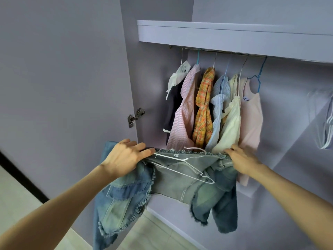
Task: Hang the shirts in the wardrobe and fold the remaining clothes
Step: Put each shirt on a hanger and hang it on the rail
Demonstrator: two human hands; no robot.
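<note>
— Lilac wardrobe (72, 69) panels fill the whole view, door swung open on the left, pale floor (153, 235) below. What have you got in front of you?

— My denim jacket (180, 183), held up at the wardrobe opening, just below the hanging clothes. A white wire hanger (189, 170) lies across its inside, one end poking out of the collar area.

— How are your hands placed?

— My left hand (124, 159) grips the frayed top edge at one shoulder, fingers curled over the denim. My right hand (243, 161) pinches the same edge at the other shoulder, fingers closed on the cloth. The jacket sags between them, sleeves hanging down on either side.

— And behind it?

— A rail (216, 51) under a shelf (234, 31) carries a row of garments: a dark top with a white collar (175, 98), a pink striped shirt (185, 109), an orange plaid shirt (204, 105), a pale blue ruffled blouse (219, 105), a cream top (231, 123) and a pink sleeveless top (251, 120) on a blue hanger (257, 78).

— Anything else?

— A metal hinge (136, 117) on the side panel, and a bunch of white hangers (326, 130) far right.
</note>
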